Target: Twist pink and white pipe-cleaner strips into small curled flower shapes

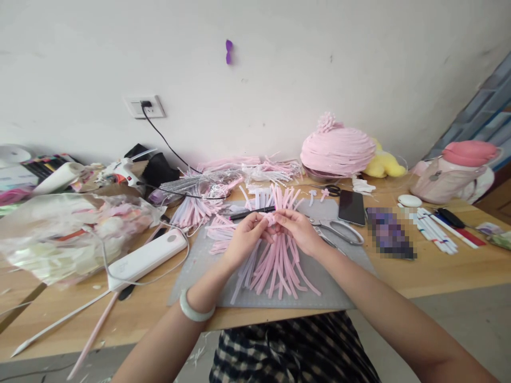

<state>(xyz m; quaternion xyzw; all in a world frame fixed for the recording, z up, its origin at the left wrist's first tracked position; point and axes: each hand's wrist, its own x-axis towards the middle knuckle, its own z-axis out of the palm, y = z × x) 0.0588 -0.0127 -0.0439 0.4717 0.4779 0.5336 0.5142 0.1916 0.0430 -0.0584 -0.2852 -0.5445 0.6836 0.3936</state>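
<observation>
Above the grey cutting mat [195, 282], my left hand [250, 236] and my right hand [298, 231] meet with their fingertips pinched. Between them is a small bent piece of pink pipe cleaner [270, 218], partly covered by the fingers. A fan of long pink pipe cleaners [275, 274] lies under my hands, with pale lilac ones [244, 274] on its left side. More cut pink pipe cleaners [221, 234] are left of my left hand. A dark pen-like stick [247, 213] lies behind my hands. Large scissors [345, 232] rest right of my right hand.
To the left are a white power strip-like device [147, 258] with a cable and a plastic bag [80, 234] of scraps. Phones [352, 207], several markers [437, 231] and a pink-lidded jug [451, 175] stand right. A pink pipe-cleaner dome [337, 151] sits by the wall.
</observation>
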